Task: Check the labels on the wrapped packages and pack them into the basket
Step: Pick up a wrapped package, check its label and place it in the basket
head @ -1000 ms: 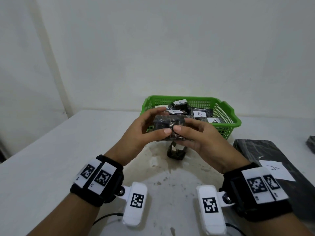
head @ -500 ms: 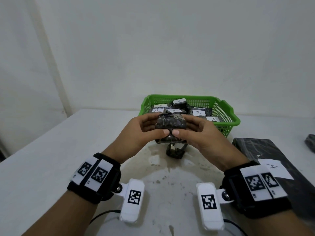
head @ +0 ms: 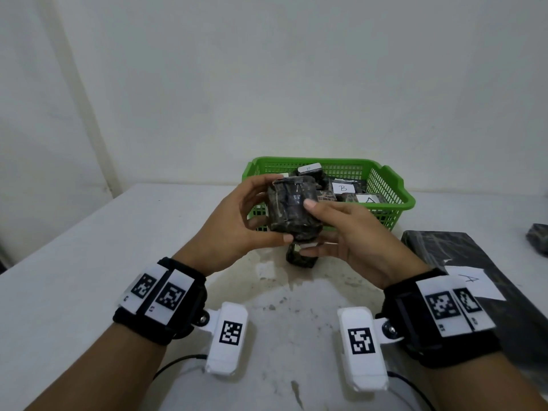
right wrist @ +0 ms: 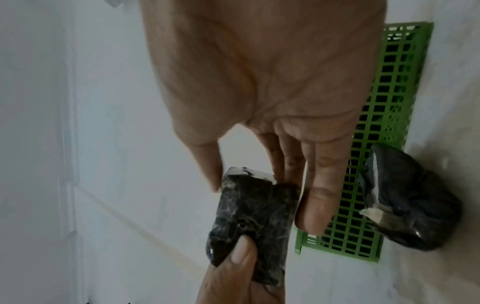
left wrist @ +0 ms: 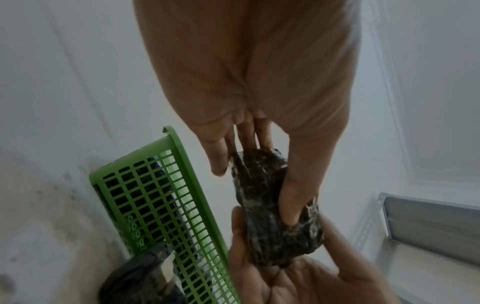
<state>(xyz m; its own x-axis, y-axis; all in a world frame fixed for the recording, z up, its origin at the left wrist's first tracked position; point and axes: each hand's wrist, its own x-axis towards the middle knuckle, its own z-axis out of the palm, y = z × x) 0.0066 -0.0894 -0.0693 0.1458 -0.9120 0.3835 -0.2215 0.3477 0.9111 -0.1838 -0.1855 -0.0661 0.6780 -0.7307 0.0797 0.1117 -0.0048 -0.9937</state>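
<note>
Black-wrapped package (head: 293,207) is held in the air between both hands, just in front of the green basket (head: 396,200) and above the counter (head: 74,262). The left hand (head: 234,223) is curled round its left side, thumb under the lower edge and fingers over the top. The right hand (head: 347,232) grips the right side, thumb laid on the near face and fingers behind. No label is presented to the head camera on the face turned toward it; in the right wrist view a white patch is seen at the package's far end, but nothing can be read from it.

A second package (head: 301,258) is seen on the counter directly beneath the hands, just beside the basket's front wall. A large flat package (head: 462,256) bearing an "A" label (head: 474,281) lies to the right, and another dark parcel (head: 538,241) at the far right edge.

Several risks are judged to follow. The wrapping appears glossy, so the package could slip while it is being rotated, and it would fall onto the second package below. Since the label is not yet exposed, the package could be packed unchecked. The basket already holds several labelled packages, "B" (head: 343,188) among them, and appears fairly full; a package set down carelessly could be left perched on the others or tip over the rim.
</note>
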